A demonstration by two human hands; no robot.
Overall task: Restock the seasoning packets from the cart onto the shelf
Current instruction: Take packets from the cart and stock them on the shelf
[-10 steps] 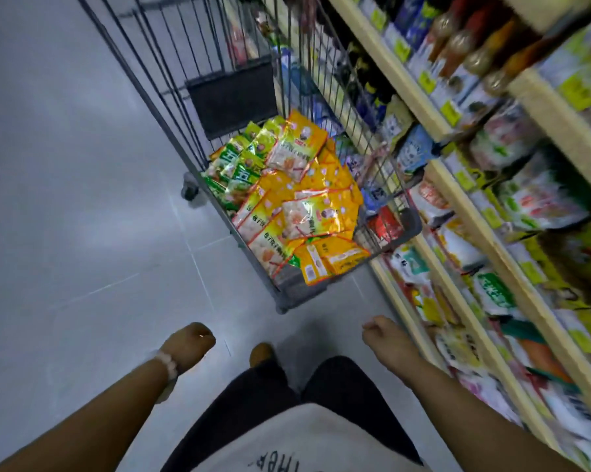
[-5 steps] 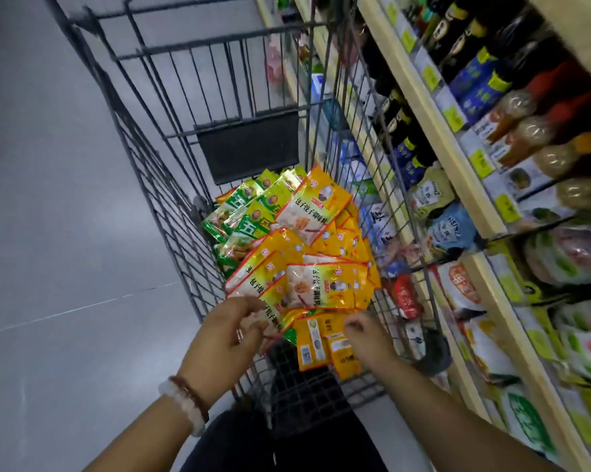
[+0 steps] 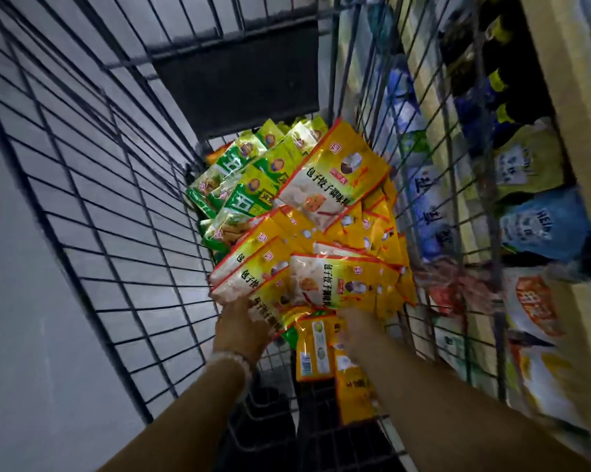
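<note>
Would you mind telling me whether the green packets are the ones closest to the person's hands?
No, the yellow packets lie nearest both hands, while the green packets sit farther back in the cart.

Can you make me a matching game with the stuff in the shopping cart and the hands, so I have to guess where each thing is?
Things:
1. green packets
2. yellow packets
3. left hand
4. shelf

Places:
A. outside the cart, on the right side
B. at the near left edge of the yellow pile
C. at the far end of the cart, on the left
D. filling the middle and right of the cart

Right pairs: 1-C, 2-D, 3-B, 4-A
</note>
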